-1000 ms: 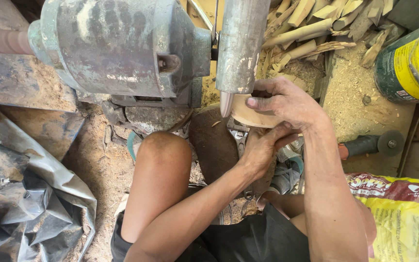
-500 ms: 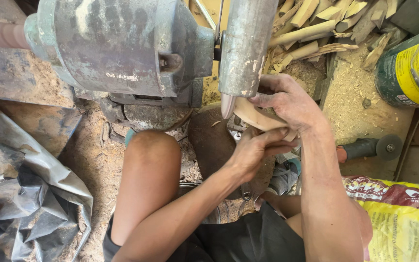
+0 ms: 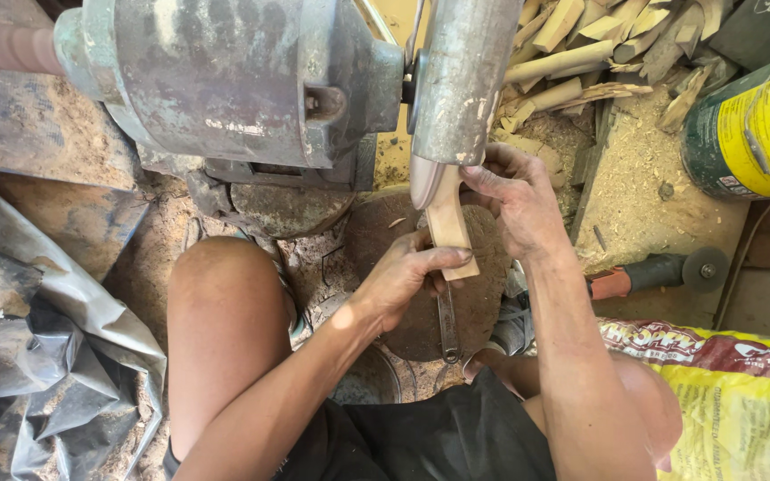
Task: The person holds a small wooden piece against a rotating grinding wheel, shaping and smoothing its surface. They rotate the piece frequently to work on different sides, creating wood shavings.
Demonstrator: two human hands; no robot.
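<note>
Fingers of the left hand (image 3: 407,276) are curled closed around the near end of a pale wooden piece (image 3: 447,218), with the thumb lying across its face, while the right hand (image 3: 514,200) grips the same piece from the other side, its fingers wrapped over the upper part close to the machine. Both hands hold the wood upright-tilted so that its far end meets the underside of a grey metal cylinder (image 3: 461,80), which sticks out from a heavy, worn motor housing (image 3: 225,85); the exact contact point is hidden by the cylinder's rim. Below the hands, a dark round slab (image 3: 483,294) lies on the ground with a metal wrench (image 3: 447,325) resting on it. The person's bare knee (image 3: 220,303) rises at the left of the arms. Beyond the machine sits a heap of cut wood offcuts (image 3: 581,44) on sawdust. An angle grinder (image 3: 652,272) lies to the right, near a green and yellow can (image 3: 750,125) and a yellow and red sack (image 3: 733,392). Crumpled grey plastic sheeting (image 3: 37,356) covers the ground on the far left.
</note>
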